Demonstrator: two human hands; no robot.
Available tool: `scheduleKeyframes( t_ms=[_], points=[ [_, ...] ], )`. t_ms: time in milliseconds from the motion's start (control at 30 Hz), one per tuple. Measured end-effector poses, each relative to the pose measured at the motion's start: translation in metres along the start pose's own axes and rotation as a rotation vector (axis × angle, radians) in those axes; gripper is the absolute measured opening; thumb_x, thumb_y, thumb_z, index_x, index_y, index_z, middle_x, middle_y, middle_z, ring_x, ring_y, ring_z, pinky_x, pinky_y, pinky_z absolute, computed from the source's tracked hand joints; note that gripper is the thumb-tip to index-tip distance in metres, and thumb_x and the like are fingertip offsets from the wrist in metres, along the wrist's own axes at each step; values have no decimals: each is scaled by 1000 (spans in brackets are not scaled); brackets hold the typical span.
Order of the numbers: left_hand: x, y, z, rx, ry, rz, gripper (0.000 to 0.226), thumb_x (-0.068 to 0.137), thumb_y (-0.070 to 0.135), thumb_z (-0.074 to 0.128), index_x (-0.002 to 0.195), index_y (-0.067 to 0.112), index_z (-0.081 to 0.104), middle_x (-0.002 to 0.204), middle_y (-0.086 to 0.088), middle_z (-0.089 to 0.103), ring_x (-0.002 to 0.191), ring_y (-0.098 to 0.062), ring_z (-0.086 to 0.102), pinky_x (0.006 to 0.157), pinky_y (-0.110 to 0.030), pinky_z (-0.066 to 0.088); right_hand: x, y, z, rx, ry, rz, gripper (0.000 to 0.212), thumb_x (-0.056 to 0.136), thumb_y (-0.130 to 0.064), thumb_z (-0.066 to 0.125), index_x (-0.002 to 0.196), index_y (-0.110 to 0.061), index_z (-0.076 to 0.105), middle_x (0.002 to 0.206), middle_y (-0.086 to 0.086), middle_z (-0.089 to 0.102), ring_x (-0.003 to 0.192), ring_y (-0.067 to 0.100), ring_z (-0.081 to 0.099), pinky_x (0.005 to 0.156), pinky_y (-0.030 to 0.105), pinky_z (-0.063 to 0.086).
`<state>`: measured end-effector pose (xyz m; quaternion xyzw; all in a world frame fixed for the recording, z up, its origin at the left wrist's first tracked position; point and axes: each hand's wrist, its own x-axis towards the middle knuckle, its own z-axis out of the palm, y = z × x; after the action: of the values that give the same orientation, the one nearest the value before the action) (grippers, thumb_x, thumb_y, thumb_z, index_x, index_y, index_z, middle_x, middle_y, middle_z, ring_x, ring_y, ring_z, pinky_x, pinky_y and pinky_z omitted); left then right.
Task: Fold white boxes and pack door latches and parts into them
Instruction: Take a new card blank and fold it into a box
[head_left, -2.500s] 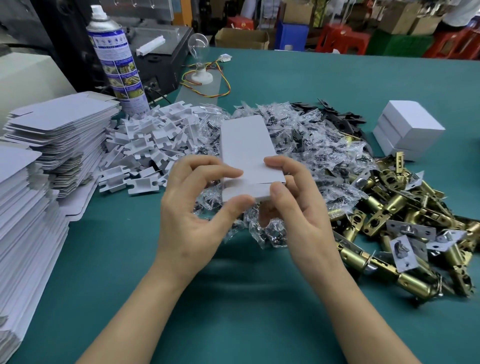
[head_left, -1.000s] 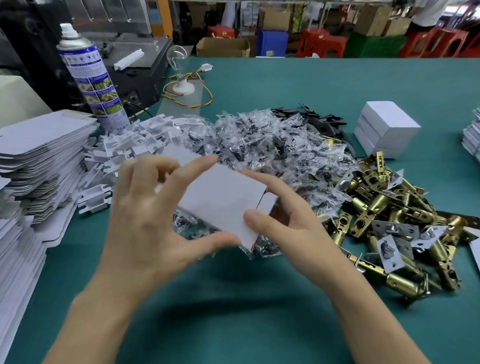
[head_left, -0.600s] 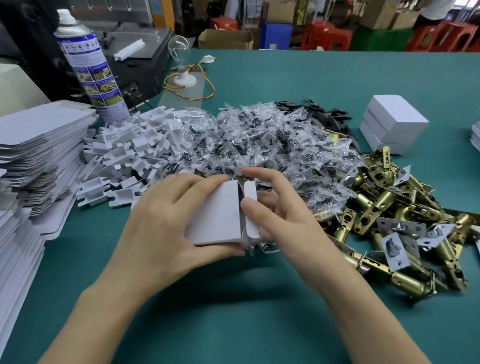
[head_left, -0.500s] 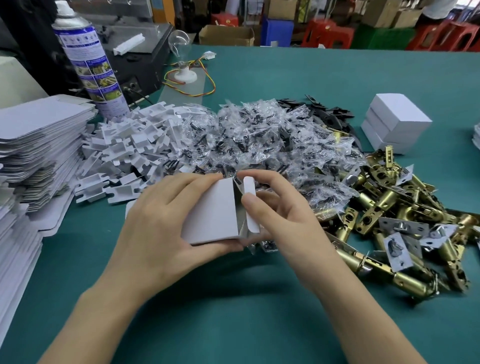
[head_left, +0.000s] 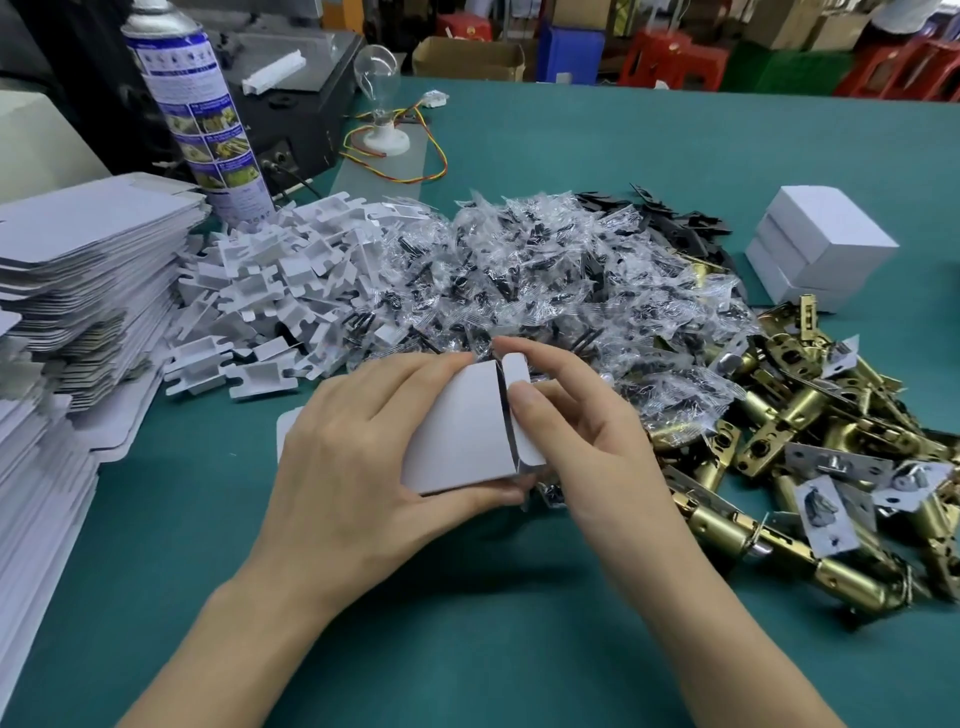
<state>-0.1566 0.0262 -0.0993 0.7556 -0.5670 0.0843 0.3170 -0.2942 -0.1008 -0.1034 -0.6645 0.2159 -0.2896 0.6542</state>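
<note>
White box (head_left: 457, 426) mid-fold, held low over the bench (head_left: 467, 623)
Pushed askew, the thin flap (head_left: 519, 410) could crumple or miss its slot. The card is plain matte white, its open end dark. The left hand (head_left: 353, 457) grips the body and the right hand (head_left: 587, 452) pinches the flap, just before the bagged parts (head_left: 519, 270).

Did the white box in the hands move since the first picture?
Yes. The white box moved nearer the person: before it covered the middle of the bag pile, now it is at the pile's near edge.
</note>
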Motion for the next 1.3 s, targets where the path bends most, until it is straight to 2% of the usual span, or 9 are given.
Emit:
scheduleKeyframes(
  t_ms=[100, 333, 500, 600, 700, 900, 1033, 1200, 1300],
  points=[
    [-1, 0, 1, 28, 12, -12, 88, 76, 78, 68, 138, 15, 64, 130, 3, 66, 117, -19, 61, 100, -35, 44, -1, 1, 3, -71, 29, -17, 31, 95, -41, 58, 124, -46, 67, 87, -7, 68, 80, 13, 64, 67, 41, 56],
    [-1, 3, 4, 100, 52, 22, 86, 80, 77, 64, 136, 13, 65, 128, 0, 66, 116, -20, 59, 99, -34, 40, -5, 4, 11, -80, 36, -5, 28, 97, -45, 52, 121, -52, 64, 78, -17, 57, 75, 6, 55, 62, 23, 44],
    [-3, 6, 6, 119, 68, 19, 85, 79, 73, 69, 137, 12, 64, 128, -1, 66, 117, -22, 59, 101, -36, 39, -5, 4, 18, -37, 61, 0, 27, 96, -44, 47, 119, -49, 62, 87, -26, 61, 80, -4, 55, 66, 12, 43],
    [-3, 7, 9, 139, 81, 30, 83, 80, 73, 66, 136, 11, 65, 127, -3, 66, 115, -21, 57, 99, -35, 38, -6, 4, 20, 10, 49, 32, 31, 96, -42, 45, 120, -50, 63, 101, -24, 65, 89, -1, 57, 75, 19, 44],
    [-3, 9, 13, 168, 81, 46, 81, 80, 69, 67, 136, 10, 65, 127, -4, 66, 116, -21, 55, 98, -35, 37, -9, 4, 22, 87, 36, 62, 36, 97, -39, 44, 124, -53, 64, 126, -21, 67, 110, 6, 62, 99, 35, 50],
    [-3, 10, 15, 170, 81, 41, 80, 79, 66, 72, 139, 13, 62, 129, -1, 64, 116, -22, 57, 95, -35, 38, -11, 6, 23, 184, 9, 101, 45, 96, -39, 42, 133, -56, 60, 146, -21, 57, 137, 8, 52, 122, 49, 34],
    [-3, 8, 14, 143, 72, 33, 82, 78, 66, 72, 141, 15, 60, 128, 0, 63, 116, -21, 56, 95, -34, 37, -8, 7, 20, 251, -24, 161, 52, 89, -38, 40, 133, -56, 61, 144, -17, 60, 135, 12, 54, 118, 44, 39],
    [-3, 8, 10, 70, 47, -11, 83, 79, 70, 66, 144, 19, 58, 126, 3, 62, 115, -17, 55, 94, -31, 36, -5, 4, 14, 398, -57, 213, 53, 87, -22, 41, 129, -36, 70, 135, -14, 68, 111, 1, 65, 79, 17, 54],
    [-3, 7, 9, 49, 41, -37, 85, 78, 71, 67, 144, 18, 59, 127, 4, 63, 115, -16, 56, 96, -32, 37, -6, 6, 14, 357, -63, 188, 47, 97, -18, 42, 130, -38, 68, 136, -15, 67, 114, -1, 65, 81, 16, 53]
  ],
)
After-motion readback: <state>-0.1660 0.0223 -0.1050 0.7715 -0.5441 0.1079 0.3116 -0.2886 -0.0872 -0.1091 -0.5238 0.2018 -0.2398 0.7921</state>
